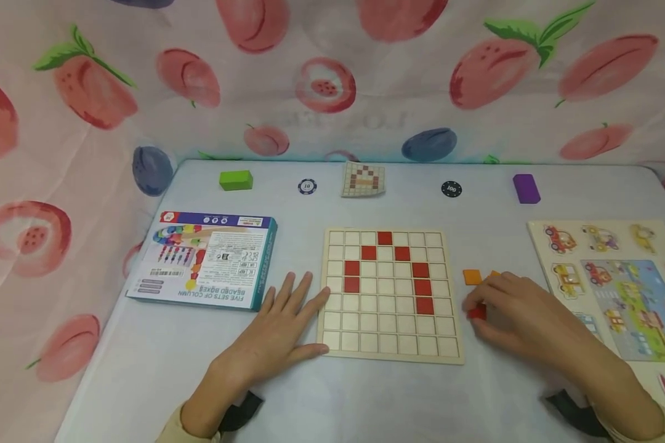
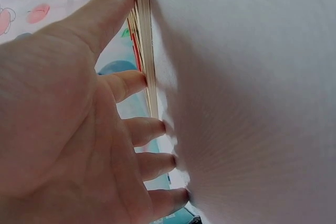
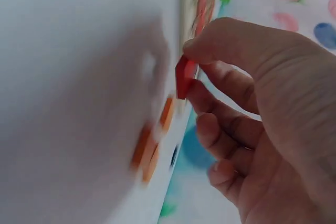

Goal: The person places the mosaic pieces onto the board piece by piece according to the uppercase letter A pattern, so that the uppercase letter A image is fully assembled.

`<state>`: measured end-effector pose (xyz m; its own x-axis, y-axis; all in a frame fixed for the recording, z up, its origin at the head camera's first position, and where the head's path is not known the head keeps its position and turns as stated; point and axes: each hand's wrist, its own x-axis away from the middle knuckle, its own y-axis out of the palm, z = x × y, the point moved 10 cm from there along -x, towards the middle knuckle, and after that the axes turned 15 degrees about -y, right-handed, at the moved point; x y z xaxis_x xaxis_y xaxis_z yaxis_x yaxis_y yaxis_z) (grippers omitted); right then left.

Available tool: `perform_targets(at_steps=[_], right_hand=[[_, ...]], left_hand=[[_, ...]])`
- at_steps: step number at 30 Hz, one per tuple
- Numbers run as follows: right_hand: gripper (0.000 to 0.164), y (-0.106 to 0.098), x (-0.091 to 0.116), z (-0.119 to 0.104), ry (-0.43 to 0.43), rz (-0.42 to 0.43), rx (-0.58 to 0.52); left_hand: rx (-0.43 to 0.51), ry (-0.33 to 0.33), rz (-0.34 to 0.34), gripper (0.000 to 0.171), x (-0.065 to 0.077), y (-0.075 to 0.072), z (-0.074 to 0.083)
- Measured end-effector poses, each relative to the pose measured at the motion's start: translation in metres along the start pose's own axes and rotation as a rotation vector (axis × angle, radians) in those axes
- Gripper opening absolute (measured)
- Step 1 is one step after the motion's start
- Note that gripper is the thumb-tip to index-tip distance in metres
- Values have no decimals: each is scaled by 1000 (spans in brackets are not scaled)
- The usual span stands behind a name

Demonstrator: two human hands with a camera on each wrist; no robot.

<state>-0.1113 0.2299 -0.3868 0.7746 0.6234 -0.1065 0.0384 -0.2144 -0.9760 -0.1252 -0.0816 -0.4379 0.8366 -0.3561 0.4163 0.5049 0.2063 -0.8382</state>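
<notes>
A wooden grid board (image 1: 386, 321) lies on the white table, with several red square tiles (image 1: 385, 238) set in its cells in an arch-like pattern. My left hand (image 1: 274, 329) is spread flat beside it, thumb and index finger touching the board's left edge; the left wrist view also shows the straight fingers against that edge. Right of the board, my right hand (image 1: 518, 311) pinches a red tile (image 3: 185, 77) between thumb and fingers, tilted off the table. Orange tiles (image 1: 471, 277) lie just beyond that hand, partly hidden by it in the head view.
A small card with a grid pattern (image 1: 362, 180) stands behind the board, between two poker chips (image 1: 307, 186). Green (image 1: 236, 180) and purple (image 1: 526, 189) blocks sit farther out. A boxed bead set (image 1: 202, 261) lies left, a picture puzzle (image 1: 632, 295) right.
</notes>
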Motion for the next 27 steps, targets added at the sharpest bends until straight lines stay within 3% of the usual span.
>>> perform_targets(at_steps=[7, 13, 19, 27], right_hand=[[20, 11, -70, -57, -168, 59, -58], [13, 30, -120, -100, -236, 26, -21], [11, 37, -134, -115, -245, 23, 62], [15, 38, -128, -112, -239, -14, 24]], left_hand=[[-2, 9, 11, 87, -1, -2, 0], [-2, 0, 3, 87, -2, 1, 0], [-3, 12, -7, 85, -3, 2, 2], [1, -5, -9, 85, -2, 1, 0]])
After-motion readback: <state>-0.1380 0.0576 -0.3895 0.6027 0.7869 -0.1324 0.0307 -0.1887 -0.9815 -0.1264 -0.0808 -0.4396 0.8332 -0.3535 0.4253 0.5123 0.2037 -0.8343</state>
